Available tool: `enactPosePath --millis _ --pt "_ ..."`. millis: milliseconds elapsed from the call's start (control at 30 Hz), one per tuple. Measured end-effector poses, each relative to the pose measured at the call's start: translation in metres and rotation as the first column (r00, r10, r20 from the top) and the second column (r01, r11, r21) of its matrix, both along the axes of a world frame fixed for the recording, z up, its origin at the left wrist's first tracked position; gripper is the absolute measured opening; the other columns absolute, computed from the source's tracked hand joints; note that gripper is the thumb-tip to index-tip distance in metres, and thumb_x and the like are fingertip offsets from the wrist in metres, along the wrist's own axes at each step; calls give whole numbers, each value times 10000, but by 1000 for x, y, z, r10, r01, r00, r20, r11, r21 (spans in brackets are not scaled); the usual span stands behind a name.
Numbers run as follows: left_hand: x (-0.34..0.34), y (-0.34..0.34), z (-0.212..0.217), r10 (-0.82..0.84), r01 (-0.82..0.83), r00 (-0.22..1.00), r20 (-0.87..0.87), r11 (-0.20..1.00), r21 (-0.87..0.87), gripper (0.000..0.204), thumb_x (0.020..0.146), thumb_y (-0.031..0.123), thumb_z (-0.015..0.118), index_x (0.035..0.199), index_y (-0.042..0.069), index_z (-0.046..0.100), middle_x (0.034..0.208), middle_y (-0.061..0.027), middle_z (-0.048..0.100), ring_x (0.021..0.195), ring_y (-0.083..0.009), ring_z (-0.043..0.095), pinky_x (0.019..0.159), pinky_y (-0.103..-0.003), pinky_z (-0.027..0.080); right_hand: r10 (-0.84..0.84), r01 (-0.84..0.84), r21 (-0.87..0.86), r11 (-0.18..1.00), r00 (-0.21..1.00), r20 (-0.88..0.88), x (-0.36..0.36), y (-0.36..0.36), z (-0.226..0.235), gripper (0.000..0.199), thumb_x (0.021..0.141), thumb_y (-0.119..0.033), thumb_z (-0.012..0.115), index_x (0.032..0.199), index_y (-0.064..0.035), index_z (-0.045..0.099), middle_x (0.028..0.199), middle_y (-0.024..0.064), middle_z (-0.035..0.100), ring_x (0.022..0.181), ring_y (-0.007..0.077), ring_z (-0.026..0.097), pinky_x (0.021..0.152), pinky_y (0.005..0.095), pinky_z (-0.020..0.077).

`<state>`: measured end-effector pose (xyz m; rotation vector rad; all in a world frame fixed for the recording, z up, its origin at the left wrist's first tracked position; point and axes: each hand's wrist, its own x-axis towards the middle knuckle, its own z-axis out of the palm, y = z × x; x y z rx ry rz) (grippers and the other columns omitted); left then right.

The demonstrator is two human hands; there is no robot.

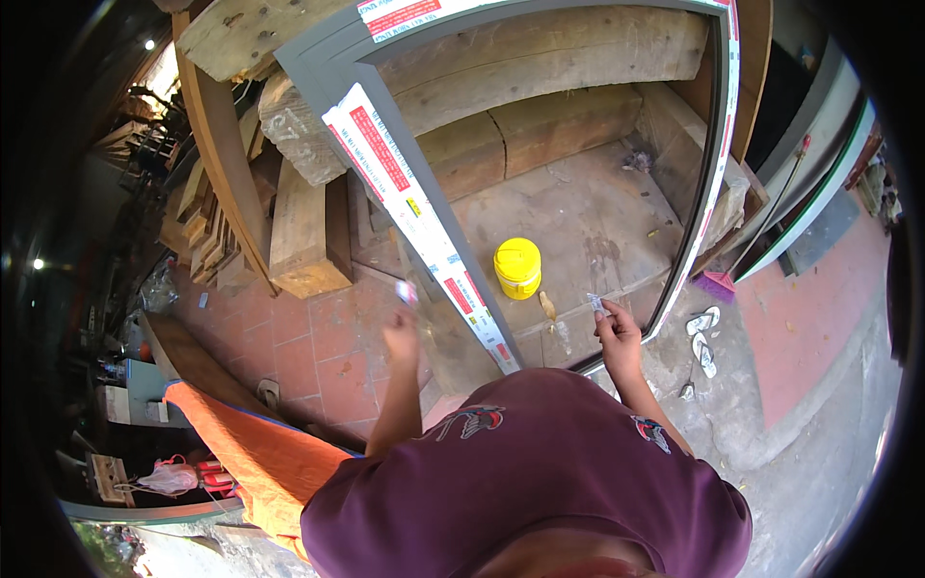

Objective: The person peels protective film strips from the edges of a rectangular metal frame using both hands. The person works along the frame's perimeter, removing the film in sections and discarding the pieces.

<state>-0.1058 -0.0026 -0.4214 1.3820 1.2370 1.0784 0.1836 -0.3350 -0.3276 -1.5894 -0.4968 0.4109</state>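
Note:
My left hand (pixel 401 337), blurred by motion, is closed to the left of a grey frame (pixel 383 106). A small white-and-red piece (pixel 407 292) shows at its fingertips, too smeared to name. The upright frame stands in front of me, with printed protective film (pixel 424 226) along its left bar. Inside the frame's opening, near its right bar, my right hand (pixel 621 335) pinches a small scrap of clear plastic (pixel 595 303) between thumb and fingers. Beyond the hands, a yellow lidded jug (pixel 518 270) stands on the floor, with a wooden-handled brush (pixel 548 306) lying close by.
Thick timber beams (pixel 308 236) are stacked at the left and behind the frame. An orange cloth (pixel 241 453) hangs at my left. White flip-flops (pixel 704 339) and a purple broom (pixel 715 284) are on the floor at the right.

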Motion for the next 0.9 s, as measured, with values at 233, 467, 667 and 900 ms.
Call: enactPosePath --millis 233,467,667,900 --pt "-18 -50 -138 -251 205 813 -525 968 -145 203 933 220 725 922 17 719 803 -89 726 710 -173 700 633 -324 535 49 -44 -68 997 996 73 -18 10 17 282 976 -69 702 1252 -16 673 709 -34 588 654 42 500 623 226 434" --pt "-22 -38 -128 -331 233 583 -742 943 -237 293 864 299 747 944 18 725 895 -209 742 883 -391 718 792 -470 558 23 -17 -91 996 998 62 -46 14 25 280 973 -72 704 1245 -12 678 700 -36 578 659 43 502 626 233 443" --pt "-22 -43 -176 -521 467 445 -728 829 -308 425 862 216 677 1230 18 602 1177 -262 681 1105 -430 660 964 -487 530 -76 81 -129 988 996 39 -63 -6 12 287 973 -102 712 1246 -19 685 726 -16 608 670 67 537 629 248 467" --pt "-33 -53 -223 -867 631 96 -489 433 -643 207 854 179 598 803 10 706 659 -124 666 574 -217 648 542 -391 519 -22 38 -182 983 996 89 -48 -36 7 314 968 -155 715 1265 -59 679 733 33 646 660 75 559 618 280 493"
